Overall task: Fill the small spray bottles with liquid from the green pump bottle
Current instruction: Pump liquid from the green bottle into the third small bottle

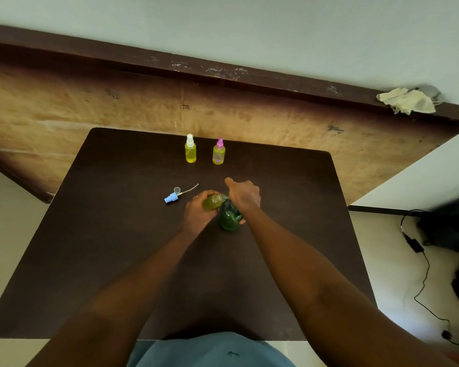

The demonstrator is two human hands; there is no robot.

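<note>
The green pump bottle (228, 218) stands upright near the middle of the dark table (117, 247). My right hand (243, 194) rests on top of its pump head, hiding it. My left hand (198, 213) holds a small uncapped spray bottle (213, 202), tilted, with its open neck at the pump's spout; yellow-green liquid shows inside. Its blue spray cap (172, 197), with its thin tube, lies on the table to the left. At the far edge stand two capped small bottles holding yellow liquid: a white-topped bottle (190, 149) and a pink-topped bottle (219, 152).
A big wooden board (90, 102) leans behind the table. A crumpled cloth (406, 102) lies on its top edge at the right. Cables and a power adapter (415, 245) trail across the floor on the right, beside dark objects.
</note>
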